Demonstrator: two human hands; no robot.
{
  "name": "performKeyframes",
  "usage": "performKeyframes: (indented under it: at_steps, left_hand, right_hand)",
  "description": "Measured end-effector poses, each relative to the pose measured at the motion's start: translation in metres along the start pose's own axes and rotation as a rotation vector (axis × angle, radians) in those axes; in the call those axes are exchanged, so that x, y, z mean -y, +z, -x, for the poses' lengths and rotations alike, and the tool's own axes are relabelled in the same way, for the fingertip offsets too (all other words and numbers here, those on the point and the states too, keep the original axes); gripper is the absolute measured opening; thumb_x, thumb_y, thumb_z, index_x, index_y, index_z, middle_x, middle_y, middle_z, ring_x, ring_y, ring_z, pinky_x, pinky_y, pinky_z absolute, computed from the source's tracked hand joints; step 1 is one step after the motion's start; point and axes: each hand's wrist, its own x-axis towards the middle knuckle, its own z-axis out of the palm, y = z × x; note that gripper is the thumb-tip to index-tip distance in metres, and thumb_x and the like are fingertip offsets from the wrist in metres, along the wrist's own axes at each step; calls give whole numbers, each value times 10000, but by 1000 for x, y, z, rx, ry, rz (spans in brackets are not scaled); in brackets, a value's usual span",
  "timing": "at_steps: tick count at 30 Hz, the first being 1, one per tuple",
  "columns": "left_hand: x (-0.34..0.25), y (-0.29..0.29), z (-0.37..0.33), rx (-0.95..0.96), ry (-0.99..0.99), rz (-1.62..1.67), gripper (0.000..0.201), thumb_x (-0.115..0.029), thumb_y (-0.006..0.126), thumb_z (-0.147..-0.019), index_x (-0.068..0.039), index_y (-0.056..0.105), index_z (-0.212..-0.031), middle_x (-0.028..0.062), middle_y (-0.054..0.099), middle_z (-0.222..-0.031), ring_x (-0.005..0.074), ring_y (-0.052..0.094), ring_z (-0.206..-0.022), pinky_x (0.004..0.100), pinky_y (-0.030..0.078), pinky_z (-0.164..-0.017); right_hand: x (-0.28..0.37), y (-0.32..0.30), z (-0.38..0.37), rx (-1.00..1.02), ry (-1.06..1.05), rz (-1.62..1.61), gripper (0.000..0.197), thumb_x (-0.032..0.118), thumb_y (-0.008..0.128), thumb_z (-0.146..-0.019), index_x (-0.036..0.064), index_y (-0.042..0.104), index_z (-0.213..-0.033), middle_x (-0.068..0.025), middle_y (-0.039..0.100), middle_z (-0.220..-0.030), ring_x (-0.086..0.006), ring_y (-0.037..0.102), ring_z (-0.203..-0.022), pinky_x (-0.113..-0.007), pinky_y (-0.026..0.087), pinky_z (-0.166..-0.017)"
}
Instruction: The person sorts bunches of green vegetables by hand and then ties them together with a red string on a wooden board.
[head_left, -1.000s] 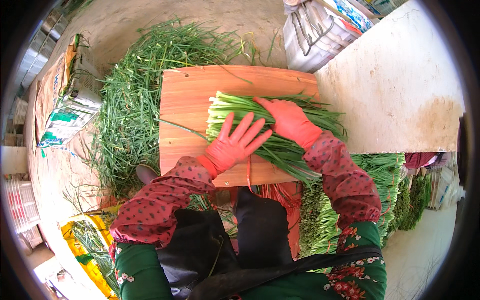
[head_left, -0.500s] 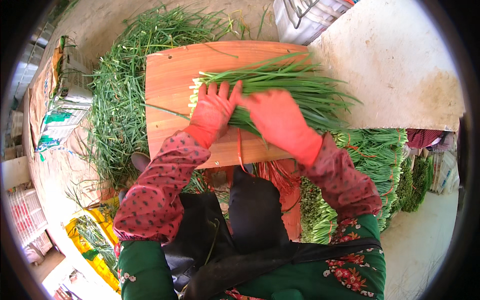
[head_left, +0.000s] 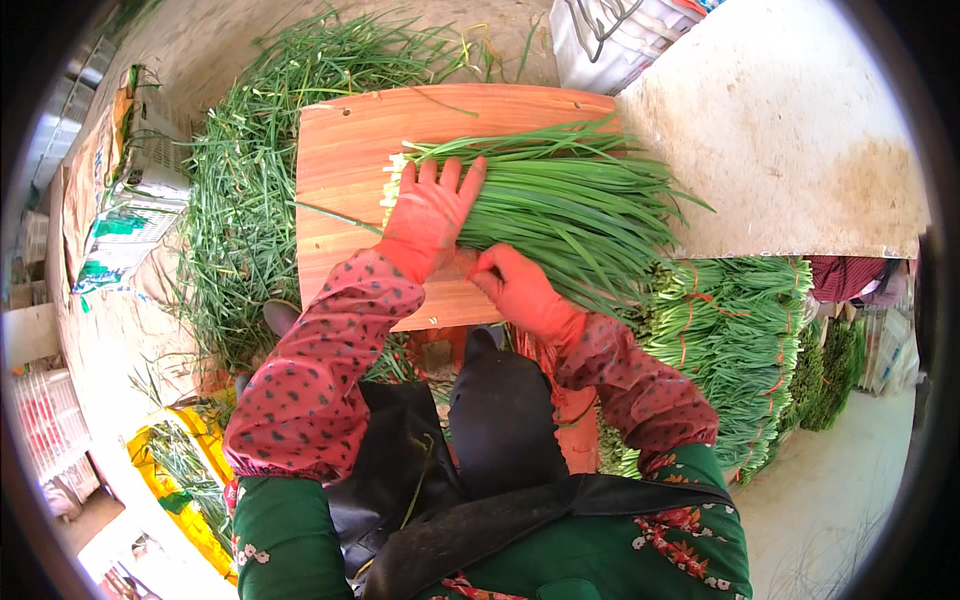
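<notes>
- Evidently, the left hand (head_left: 422,222), gloved in red-orange, is lying across the bundle of green stalks (head_left: 575,205), its fingers (head_left: 449,178) standing slightly apart and pressing flat.
- The bundle is resting on the wood-grained tabletop (head_left: 345,150), partly beneath those fingers; its pale ends are showing just to their left, its leaves fanning out to their right.
- The right hand (head_left: 530,295), in a matching glove, is curling its fingers near the bundle's close side; whether they are pinching anything, one cannot tell.
- A single stalk (head_left: 335,216) is lying to the left of the left fingers.
- Farther left of them, a heap of loose stalks (head_left: 240,210) is covering part of the floor.
- Well right of the right fingers, bundles with red ties (head_left: 725,345) are standing below a whitish panel (head_left: 780,140).
- A yellow container (head_left: 205,448) is holding greenery, well left of both hands' fingers and closer to the person.
</notes>
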Motion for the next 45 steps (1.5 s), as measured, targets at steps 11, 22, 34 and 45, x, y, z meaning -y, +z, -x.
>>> performKeyframes:
  at_steps: [11,22,34,45]
  left_hand:
    - [-2,8,0,-12,-35,-66,915,-327,725,-652,-80,298,-1423,143,448,-1295,327,440,-1168,517,315,-1014]
    - [-4,8,-3,-7,30,-34,889,-412,758,-612,78,423,-1274,228,395,-1356,401,367,-1247,532,270,-1068]
    - [29,-10,-12,-290,-207,735,471,-170,653,-784,-22,505,-1206,204,564,-1188,372,561,-1055,446,443,-917]
    - [26,18,-38,-77,-76,450,177,-216,591,-797,-61,659,-848,180,642,-712,364,637,-689,449,506,-624]
  right_hand:
    - [47,-21,-42,-239,-105,293,126,199,635,-809,78,607,-788,-120,638,-810,-294,625,-733,-368,494,-625]
    - [-11,-53,-121,105,-369,27,182,212,620,-818,36,575,-803,-156,598,-1188,-366,598,-930,-408,486,-808]
    - [-11,-37,-99,-68,-366,59,101,119,635,-788,28,591,-788,-144,665,-989,-353,614,-876,-419,488,-773]
    - [-8,-45,-99,-187,-434,270,118,176,650,-756,70,625,-802,-93,640,-1079,-330,583,-985,-512,406,-917]
